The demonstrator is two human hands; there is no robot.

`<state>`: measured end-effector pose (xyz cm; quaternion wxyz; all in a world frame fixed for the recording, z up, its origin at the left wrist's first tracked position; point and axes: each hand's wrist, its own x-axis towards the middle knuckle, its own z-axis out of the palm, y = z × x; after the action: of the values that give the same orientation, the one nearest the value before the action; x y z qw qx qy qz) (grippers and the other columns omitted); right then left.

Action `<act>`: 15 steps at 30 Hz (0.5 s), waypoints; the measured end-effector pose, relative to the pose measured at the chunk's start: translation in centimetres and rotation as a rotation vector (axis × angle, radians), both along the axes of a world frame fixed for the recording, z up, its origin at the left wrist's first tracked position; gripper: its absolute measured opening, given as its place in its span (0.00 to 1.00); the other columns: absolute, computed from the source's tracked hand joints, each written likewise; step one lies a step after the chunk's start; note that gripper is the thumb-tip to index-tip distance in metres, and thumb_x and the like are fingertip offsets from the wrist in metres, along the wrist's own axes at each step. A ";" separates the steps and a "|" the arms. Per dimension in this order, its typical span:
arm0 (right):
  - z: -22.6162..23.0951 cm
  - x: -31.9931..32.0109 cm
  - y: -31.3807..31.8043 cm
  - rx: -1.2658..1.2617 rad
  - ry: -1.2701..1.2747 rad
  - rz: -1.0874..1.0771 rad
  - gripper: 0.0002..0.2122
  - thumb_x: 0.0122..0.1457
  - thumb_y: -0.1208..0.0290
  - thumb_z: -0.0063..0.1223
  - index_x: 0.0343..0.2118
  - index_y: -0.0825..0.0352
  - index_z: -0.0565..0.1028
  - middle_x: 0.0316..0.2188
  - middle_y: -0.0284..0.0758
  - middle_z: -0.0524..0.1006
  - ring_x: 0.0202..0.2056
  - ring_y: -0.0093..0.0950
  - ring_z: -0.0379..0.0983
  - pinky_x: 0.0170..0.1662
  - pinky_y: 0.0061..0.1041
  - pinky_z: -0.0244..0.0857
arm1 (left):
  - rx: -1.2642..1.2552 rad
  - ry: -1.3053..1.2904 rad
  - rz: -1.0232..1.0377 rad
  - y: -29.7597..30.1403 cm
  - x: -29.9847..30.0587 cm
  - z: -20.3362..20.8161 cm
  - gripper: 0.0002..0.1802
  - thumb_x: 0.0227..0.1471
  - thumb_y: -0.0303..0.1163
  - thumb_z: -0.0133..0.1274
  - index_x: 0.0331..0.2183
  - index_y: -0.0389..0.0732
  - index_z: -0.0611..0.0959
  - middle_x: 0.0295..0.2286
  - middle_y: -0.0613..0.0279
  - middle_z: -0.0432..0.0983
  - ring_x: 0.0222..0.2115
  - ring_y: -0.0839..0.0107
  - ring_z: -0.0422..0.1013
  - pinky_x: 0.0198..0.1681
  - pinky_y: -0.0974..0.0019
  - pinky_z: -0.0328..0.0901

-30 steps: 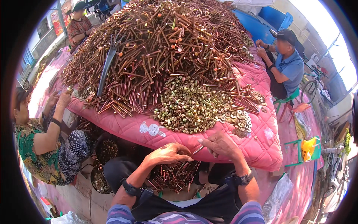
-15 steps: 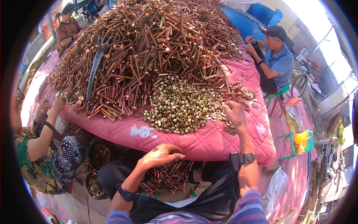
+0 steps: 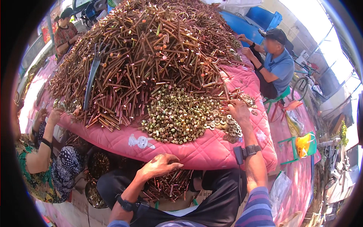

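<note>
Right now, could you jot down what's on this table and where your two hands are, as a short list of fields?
surface: pink quilted cover over the table
main heap: long coppery bolts
smaller heap: brass-coloured nuts, near edge
by nuts: flat washers
left hand: below the table edge, over a container of bolts
right hand: reaching among the washers; what it grips is hidden
others: three seated people at the table's sides

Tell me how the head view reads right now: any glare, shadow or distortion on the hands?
Head view: hard sunlight, sky blown out at upper right. Right hand sharp and sunlit by the washers. Left hand lit, but the container of bolts beneath lies shaded. Fisheye bends the pink quilt edge; corners black.
</note>
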<state>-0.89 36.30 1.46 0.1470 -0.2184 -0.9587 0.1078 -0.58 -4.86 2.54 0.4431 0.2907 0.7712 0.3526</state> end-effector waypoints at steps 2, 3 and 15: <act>-1.5 -0.1 1.8 0.184 0.202 0.034 0.20 0.53 0.53 0.61 0.39 0.66 0.79 0.37 0.45 0.81 0.41 0.42 0.78 0.45 0.39 0.70 | 0.061 0.048 0.007 0.5 0.3 0.0 0.28 0.56 0.51 0.54 0.44 0.33 0.82 0.32 0.50 0.81 0.33 0.63 0.77 0.39 0.61 0.69; -2.3 -0.1 3.4 0.197 0.205 0.022 0.20 0.53 0.53 0.61 0.39 0.66 0.79 0.37 0.45 0.81 0.41 0.42 0.78 0.45 0.39 0.70 | 0.074 0.053 -0.006 0.9 0.2 0.1 0.28 0.56 0.51 0.54 0.44 0.33 0.82 0.32 0.50 0.81 0.33 0.63 0.77 0.39 0.61 0.69; -2.6 -1.5 1.8 -0.308 0.260 -0.023 0.11 0.56 0.68 0.54 0.28 0.73 0.79 0.19 0.39 0.79 0.22 0.29 0.78 0.29 0.29 0.71 | 0.120 0.030 0.029 0.1 0.2 -0.3 0.30 0.56 0.52 0.54 0.47 0.33 0.80 0.32 0.51 0.81 0.30 0.66 0.77 0.37 0.63 0.70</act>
<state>-2.42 38.06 -1.16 0.2358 -0.2334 -0.9012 0.2788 -0.33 -4.81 2.27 0.4081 0.3108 0.7595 0.4001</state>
